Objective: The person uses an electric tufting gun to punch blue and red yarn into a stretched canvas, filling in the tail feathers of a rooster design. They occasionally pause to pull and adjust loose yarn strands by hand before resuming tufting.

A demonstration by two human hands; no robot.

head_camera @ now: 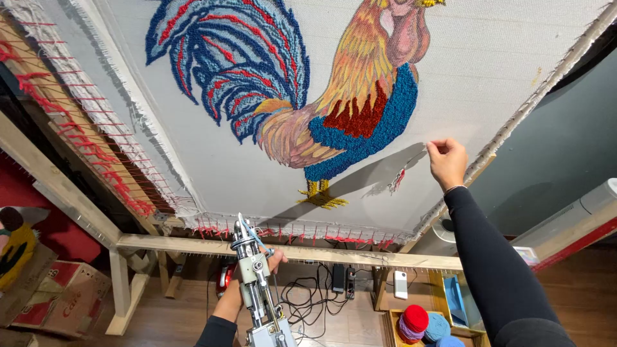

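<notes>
wooden floor, dark grey wall, cardboard boxes, perhaps a heater

A rug-tufting workshop; backing cloth stretched on a wooden frame; yarn balls below.

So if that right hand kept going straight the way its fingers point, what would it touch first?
The right hand already pinches a strand of yarn right at the white backing cloth. Its fingers point left along the cloth, so it would probably slide toward the rooster design; depth is hard to judge.
</notes>
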